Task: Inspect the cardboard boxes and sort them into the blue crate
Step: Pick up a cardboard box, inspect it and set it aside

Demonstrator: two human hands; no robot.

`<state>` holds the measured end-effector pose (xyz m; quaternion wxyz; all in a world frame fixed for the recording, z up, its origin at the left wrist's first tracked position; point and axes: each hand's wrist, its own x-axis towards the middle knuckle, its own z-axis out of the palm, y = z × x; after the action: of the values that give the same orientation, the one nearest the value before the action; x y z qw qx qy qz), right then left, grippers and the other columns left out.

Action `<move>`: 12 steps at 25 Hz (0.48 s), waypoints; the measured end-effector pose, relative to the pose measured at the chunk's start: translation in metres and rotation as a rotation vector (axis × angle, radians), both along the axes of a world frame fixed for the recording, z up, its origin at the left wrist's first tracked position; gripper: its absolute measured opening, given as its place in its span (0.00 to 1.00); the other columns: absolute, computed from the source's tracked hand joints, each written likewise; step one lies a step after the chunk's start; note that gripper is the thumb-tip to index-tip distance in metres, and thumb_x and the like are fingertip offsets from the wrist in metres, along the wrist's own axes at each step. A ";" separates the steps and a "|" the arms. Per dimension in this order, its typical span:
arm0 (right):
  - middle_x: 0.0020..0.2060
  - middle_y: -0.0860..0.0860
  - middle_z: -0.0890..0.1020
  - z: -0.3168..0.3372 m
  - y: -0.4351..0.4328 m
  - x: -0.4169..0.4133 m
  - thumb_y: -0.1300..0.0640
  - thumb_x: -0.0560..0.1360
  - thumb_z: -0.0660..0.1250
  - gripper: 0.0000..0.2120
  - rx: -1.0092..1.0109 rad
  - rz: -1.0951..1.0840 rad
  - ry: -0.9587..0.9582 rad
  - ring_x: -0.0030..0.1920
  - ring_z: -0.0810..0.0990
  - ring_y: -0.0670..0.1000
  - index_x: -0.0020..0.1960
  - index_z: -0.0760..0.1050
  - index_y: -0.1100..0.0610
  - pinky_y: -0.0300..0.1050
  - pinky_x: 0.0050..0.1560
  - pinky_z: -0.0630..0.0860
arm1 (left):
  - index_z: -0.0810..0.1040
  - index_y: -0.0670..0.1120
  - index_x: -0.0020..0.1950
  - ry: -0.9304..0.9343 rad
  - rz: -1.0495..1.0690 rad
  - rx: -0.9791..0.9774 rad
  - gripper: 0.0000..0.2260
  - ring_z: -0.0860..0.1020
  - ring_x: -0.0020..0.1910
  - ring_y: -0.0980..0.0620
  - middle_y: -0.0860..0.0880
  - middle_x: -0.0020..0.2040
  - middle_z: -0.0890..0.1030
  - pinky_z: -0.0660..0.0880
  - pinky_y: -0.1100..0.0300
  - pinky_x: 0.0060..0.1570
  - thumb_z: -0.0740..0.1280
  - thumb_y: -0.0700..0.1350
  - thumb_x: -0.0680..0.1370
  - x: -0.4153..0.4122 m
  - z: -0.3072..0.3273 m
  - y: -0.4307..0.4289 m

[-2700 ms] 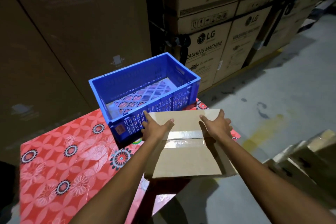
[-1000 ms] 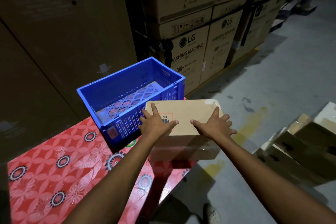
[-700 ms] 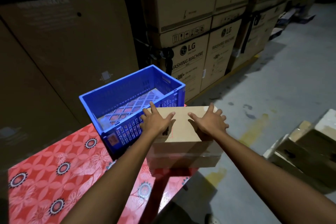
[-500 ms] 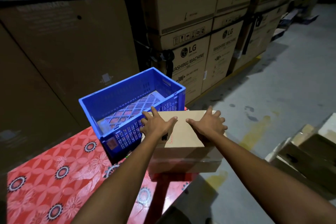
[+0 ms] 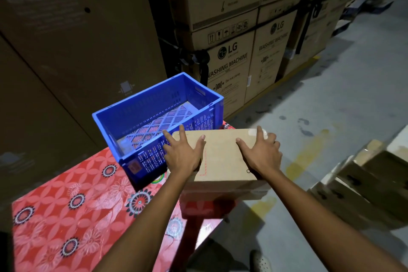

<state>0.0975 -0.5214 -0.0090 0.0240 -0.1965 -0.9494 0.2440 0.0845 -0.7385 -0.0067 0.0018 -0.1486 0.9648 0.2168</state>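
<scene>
A plain cardboard box [image 5: 223, 157] with a red dashed mark on its top face sits at the right corner of the red flowered table [image 5: 77, 205] and overhangs the edge. It is just right of the empty blue crate [image 5: 143, 106]. My left hand [image 5: 183, 154] lies flat on the box's top left with its fingers spread toward the crate. My right hand [image 5: 260, 152] lies flat on the top right, its fingers reaching the far edge. I cannot tell whether the box is lifted off the table.
Stacked washing machine cartons [image 5: 229, 66] stand behind the crate, and a tall brown carton [image 5: 77, 40] fills the left. More cardboard boxes [image 5: 364, 179] are piled on the grey floor at the right. A foot [image 5: 261, 263] shows below the table edge.
The box has been turned: its taped face was on top 2.7 s ago, now a plain marked face is. My hands have spread slightly further apart on it.
</scene>
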 end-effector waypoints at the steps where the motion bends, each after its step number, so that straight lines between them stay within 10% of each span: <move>1: 0.75 0.61 0.62 -0.001 -0.001 0.009 0.27 0.75 0.59 0.44 -0.015 -0.027 0.010 0.71 0.67 0.66 0.83 0.52 0.48 0.62 0.68 0.70 | 0.50 0.55 0.83 0.006 0.030 0.020 0.39 0.63 0.73 0.28 0.35 0.81 0.49 0.69 0.37 0.65 0.53 0.73 0.78 0.007 0.002 -0.002; 12: 0.67 0.59 0.69 0.005 -0.005 0.063 0.35 0.77 0.66 0.29 -0.315 -0.201 0.264 0.61 0.76 0.65 0.68 0.65 0.53 0.53 0.54 0.73 | 0.69 0.53 0.59 0.198 0.079 0.481 0.21 0.77 0.51 0.46 0.47 0.58 0.76 0.69 0.55 0.45 0.62 0.67 0.78 0.038 0.013 -0.016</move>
<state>0.1603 -0.5263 -0.0037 0.1411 -0.2578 -0.8639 0.4090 0.1230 -0.7543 0.0062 -0.0658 -0.1594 0.8746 0.4532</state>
